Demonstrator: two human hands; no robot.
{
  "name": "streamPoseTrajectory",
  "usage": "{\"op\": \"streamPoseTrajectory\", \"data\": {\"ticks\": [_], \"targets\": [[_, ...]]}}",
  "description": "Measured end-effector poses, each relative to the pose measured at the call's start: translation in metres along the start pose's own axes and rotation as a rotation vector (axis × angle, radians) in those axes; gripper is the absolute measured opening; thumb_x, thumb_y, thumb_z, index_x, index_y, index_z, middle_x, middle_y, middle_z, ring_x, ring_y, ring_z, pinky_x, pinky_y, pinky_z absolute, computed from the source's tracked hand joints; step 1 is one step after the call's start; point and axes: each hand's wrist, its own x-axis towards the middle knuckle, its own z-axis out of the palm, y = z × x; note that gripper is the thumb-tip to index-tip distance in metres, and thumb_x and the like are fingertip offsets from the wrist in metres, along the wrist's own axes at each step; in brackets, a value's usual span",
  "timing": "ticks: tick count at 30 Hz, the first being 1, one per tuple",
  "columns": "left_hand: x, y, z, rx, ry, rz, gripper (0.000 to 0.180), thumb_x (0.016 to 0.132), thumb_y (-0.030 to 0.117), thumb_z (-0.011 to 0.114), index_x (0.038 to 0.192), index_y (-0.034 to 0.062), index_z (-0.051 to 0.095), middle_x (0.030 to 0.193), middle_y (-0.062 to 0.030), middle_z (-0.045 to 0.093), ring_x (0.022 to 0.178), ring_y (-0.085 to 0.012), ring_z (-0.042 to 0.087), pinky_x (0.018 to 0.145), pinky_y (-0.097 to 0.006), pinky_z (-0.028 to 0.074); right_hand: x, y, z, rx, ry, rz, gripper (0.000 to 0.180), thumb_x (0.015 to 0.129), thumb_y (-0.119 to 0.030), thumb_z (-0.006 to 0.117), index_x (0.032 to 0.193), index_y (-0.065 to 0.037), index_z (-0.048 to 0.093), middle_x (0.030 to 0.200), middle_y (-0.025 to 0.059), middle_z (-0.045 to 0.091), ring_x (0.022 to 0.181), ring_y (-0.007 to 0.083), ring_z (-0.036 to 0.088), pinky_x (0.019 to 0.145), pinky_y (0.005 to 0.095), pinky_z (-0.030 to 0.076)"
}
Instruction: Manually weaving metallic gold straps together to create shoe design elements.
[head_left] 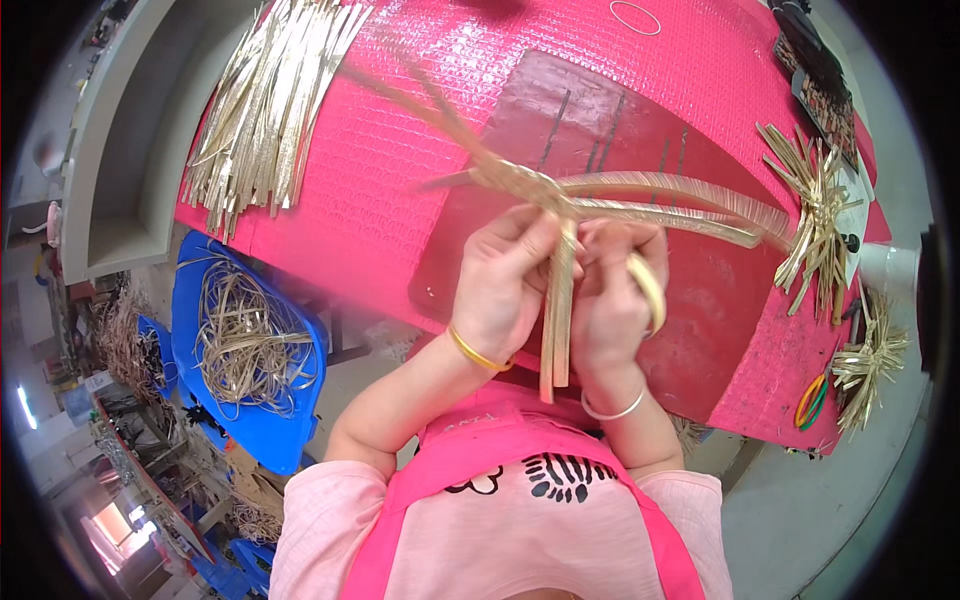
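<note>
My left hand (503, 278) pinches a woven crossing of flat, shiny gold strips (533, 188) between thumb and fingers. Close beside it, my right hand (612, 290) has its fingers closed on the same strips. From this crossing, strip ends spread to the upper left, to the right and down between my hands; those on the left and right are smeared by motion. A pale yellow curved band (648, 293) sits against my right fingers; I cannot tell what it is. Beneath both hands lies a dark red board (470, 250) with black line marks.
Long gold strips (275, 105) lie in a pile at the table's far left. Bundled gold pieces (820, 215) rest at its right edge, near coloured rubber bands (811, 402). A blue bin (185, 330) of tangled strips stands left of the pink table (370, 215).
</note>
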Motion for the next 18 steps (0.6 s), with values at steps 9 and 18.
{"op": "streamPoseTrajectory", "data": {"ticks": [9, 18], "targets": [[0.037, 0.062, -0.003, 1.499, -0.326, 0.109, 0.020, 0.073, 0.010, 0.059, 0.090, 0.0002, 0.055, 0.073, -0.0083, 0.057, 0.065, -0.0182, 0.057, 0.062, -0.025, 0.046, 0.017, -0.034, -0.066, -0.211, -0.180, -0.276, 0.040, 0.082, -0.032, 0.030, 0.083, 0.003, 0.049, 0.088, 0.0151, 0.050, 0.082, 0.0216, 0.049, 0.074, 0.0308, 0.038], [-0.010, 0.016, 0.006, 1.052, -0.274, -0.001, 0.011, 0.076, 0.005, 0.056, 0.084, -0.0022, 0.057, 0.068, -0.0047, 0.058, 0.060, -0.0081, 0.054, 0.054, -0.021, 0.044, 0.009, -0.030, -0.039, -0.524, -0.587, -0.211, 0.024, 0.080, -0.017, 0.047, 0.099, -0.003, 0.051, 0.095, 0.0105, 0.051, 0.083, 0.0191, 0.048, 0.071, 0.0288, 0.035]]}}
